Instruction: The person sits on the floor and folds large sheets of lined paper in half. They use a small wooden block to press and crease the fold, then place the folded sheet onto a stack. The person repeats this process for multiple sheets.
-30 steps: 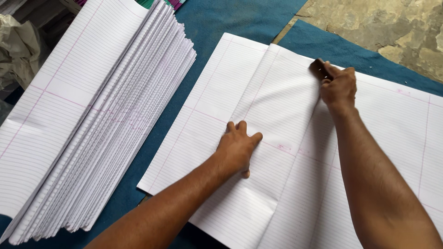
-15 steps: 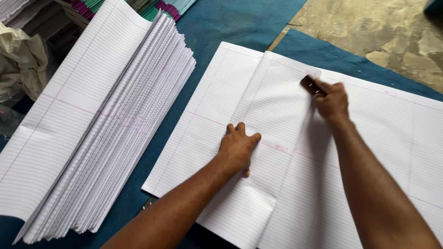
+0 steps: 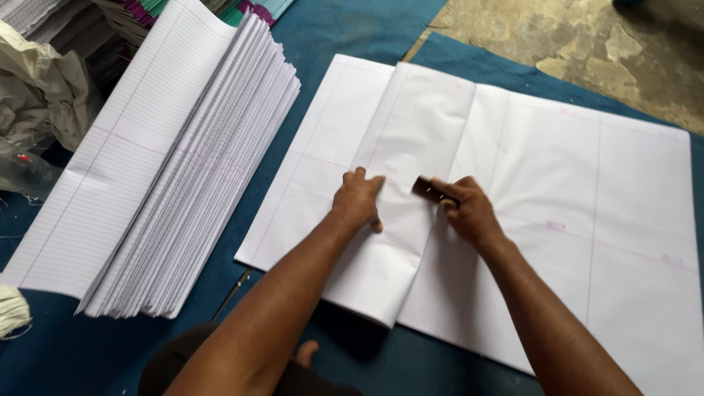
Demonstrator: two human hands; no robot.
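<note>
Hands on folded ruled sheet [image 3: 411,147]: left hand [image 3: 358,199] flat, right hand [image 3: 466,209] gripping dark block [image 3: 427,190].

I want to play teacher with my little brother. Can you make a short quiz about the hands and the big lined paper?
1. True or false: the left hand presses flat on the folded lined sheet.
2. What does the right hand hold? A) a small dark block B) a pencil C) scissors
3. Fill in: the tall stack of folded lined sheets lies to the ____ of the hands, on the blue cloth.

Key
1. True
2. A
3. left
</note>
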